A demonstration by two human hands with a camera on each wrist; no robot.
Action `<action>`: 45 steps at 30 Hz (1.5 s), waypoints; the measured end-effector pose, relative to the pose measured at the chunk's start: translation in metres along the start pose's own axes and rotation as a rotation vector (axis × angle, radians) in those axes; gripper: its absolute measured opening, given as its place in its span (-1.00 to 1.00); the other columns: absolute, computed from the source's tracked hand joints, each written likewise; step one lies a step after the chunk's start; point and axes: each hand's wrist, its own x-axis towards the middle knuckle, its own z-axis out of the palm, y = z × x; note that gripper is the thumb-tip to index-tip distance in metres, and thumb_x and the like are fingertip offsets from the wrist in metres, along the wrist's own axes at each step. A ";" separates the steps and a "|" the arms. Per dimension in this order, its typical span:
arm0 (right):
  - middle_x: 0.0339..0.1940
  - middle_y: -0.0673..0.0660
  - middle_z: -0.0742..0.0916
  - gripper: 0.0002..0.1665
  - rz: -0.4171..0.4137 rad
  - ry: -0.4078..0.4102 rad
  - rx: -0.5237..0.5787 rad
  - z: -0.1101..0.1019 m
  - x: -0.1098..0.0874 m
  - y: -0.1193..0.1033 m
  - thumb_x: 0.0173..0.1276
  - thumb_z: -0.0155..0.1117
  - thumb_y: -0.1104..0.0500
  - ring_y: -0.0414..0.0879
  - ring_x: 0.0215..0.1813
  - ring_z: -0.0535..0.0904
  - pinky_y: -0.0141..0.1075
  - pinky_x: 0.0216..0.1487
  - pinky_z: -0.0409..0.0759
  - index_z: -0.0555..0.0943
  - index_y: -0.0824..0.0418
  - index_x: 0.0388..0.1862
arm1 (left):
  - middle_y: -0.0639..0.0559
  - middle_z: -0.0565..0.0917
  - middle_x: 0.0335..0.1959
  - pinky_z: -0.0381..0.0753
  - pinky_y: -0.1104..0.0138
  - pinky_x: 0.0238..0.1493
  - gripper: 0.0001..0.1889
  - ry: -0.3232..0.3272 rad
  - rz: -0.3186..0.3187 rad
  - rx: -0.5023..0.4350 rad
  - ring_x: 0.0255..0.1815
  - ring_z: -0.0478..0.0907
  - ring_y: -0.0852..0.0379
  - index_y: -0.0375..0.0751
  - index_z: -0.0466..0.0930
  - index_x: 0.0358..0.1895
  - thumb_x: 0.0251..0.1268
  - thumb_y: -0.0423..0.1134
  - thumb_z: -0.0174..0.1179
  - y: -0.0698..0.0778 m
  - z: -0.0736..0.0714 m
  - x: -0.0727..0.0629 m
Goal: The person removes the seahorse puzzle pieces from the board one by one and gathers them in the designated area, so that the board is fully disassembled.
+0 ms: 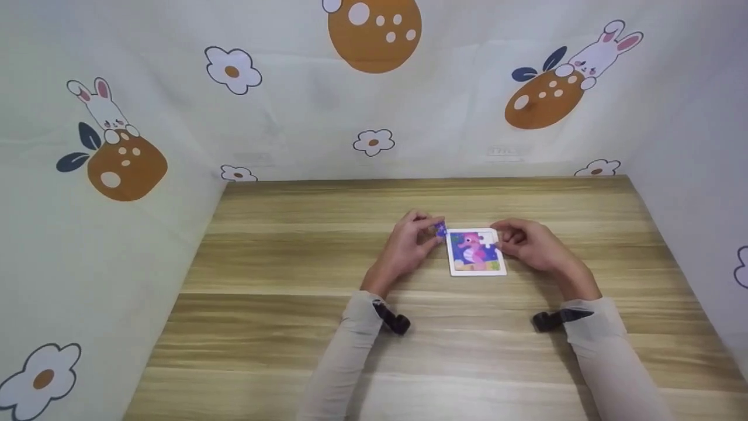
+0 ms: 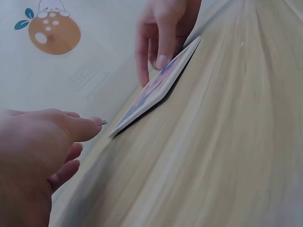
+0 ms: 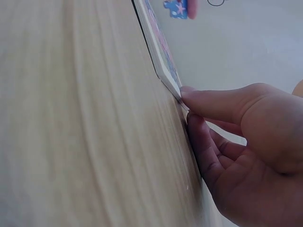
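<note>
A square jigsaw puzzle board [image 1: 477, 273] with a white border lies on the wooden table, showing a pink seahorse on a blue ground. One white gap shows at its upper right. My left hand [image 1: 406, 242] pinches a small blue-purple puzzle piece [image 1: 440, 229] between thumb and fingers, just off the board's upper left edge. In the right wrist view this piece [image 3: 176, 8] bears a pink star. My right hand [image 1: 534, 244] holds the board's right edge near the upper corner, thumb and fingertips right at the border.
The wood-grain table [image 1: 263, 327] extends around the board on all sides. A pale cloth wall [image 1: 304, 111] printed with rabbits, oranges and flowers rises behind and along both sides. Each sleeve carries a black wrist camera [image 1: 399, 323] near the cuff.
</note>
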 end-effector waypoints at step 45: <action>-0.16 0.21 0.74 -0.52 -0.021 0.004 -0.025 -0.001 -0.002 -0.004 0.51 0.45 0.25 -0.05 -0.12 0.63 -0.51 -0.11 0.58 0.68 0.29 0.37 | -0.12 0.61 0.25 0.52 0.15 0.48 -0.64 -0.107 -0.002 0.129 0.33 0.50 -0.07 -0.19 0.70 0.36 0.61 -0.30 0.24 -0.014 -0.009 -0.009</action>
